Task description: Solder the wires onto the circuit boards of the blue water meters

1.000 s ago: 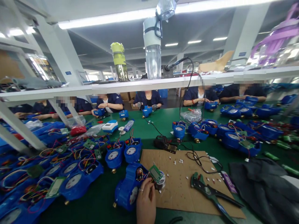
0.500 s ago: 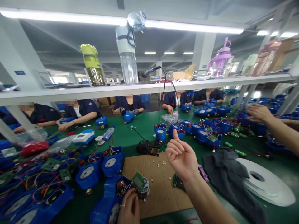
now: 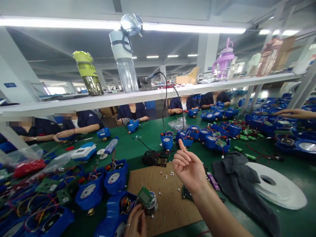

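Note:
At the bottom of the view my left hand, with a ring on one finger, is closed at the lower corner of a small green circuit board with a display. The board is tilted against a round white-sided part on the cardboard. Wires run between the board and an opened blue water meter on the left. My right hand is raised over the cardboard's right side, index finger stretched up and the other fingers curled. Nothing shows in it. Tiny white connectors lie on the cardboard.
Several blue meters crowd the left; more stand at the back right. A soldering iron stand is behind the cardboard. A dark cloth and white reel lie right. A shelf with bottles spans above; co-workers sit opposite.
The view has shifted slightly, so the bottles appear further left. Both my hands keep nearly the same pose. At the right edge, another person's hand has moved right and flattened over the meters.

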Action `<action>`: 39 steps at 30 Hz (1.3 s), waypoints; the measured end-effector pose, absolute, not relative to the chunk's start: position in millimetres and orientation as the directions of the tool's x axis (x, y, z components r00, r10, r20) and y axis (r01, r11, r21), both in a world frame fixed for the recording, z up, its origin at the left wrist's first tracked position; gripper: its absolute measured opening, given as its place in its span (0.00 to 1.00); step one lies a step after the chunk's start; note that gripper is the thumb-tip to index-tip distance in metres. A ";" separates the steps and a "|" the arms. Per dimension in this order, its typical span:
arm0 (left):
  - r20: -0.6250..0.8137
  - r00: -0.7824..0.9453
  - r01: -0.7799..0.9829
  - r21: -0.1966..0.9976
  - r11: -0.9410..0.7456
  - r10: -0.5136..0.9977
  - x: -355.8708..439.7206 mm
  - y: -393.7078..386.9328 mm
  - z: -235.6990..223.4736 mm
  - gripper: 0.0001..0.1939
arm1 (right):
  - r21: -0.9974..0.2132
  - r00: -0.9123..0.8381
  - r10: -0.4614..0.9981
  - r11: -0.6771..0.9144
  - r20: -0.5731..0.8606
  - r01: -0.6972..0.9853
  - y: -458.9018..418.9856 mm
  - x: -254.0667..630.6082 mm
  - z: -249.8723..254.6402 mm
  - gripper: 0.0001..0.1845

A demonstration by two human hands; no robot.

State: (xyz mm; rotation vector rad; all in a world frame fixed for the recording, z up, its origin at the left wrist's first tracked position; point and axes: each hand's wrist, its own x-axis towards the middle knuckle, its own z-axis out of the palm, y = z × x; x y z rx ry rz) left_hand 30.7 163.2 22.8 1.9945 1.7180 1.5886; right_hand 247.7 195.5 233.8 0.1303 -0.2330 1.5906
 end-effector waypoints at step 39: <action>0.460 -0.226 0.652 0.726 -0.217 0.859 31.9 148.0 29.2 0.11 | -0.728 0.037 0.900 -0.326 -0.434 -0.604 343.5 236.2 54.2 0.04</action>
